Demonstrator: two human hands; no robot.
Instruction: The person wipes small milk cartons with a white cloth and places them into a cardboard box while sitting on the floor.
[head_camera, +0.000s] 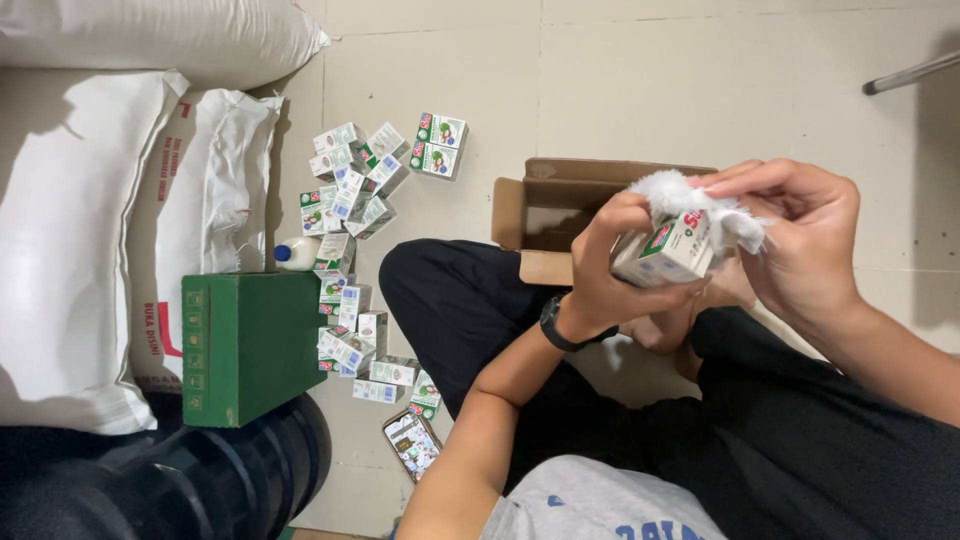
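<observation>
White sacks (70, 250) line the wall, beside a green box (250, 345) and an open cardboard carton (560, 215). Many small cartons (350, 260) lie scattered on the tiles, seemingly unwiped; bare floor beyond gives room. Over the lap, the left hand (610, 270) clasps one small carton (668, 252); the right hand (800, 240) pinches a white cloth (680, 195) against it.

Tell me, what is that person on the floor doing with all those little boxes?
A person sits cross-legged on the tiled floor. Their left hand grips a small white-and-green cardboard carton, while their right hand presses a fluffy white cloth against its top. Many matching small cartons lie scattered on the floor to their left, beside a large green box and a white bottle with a blue cap. An open brown cardboard box sits in front of them.
</observation>
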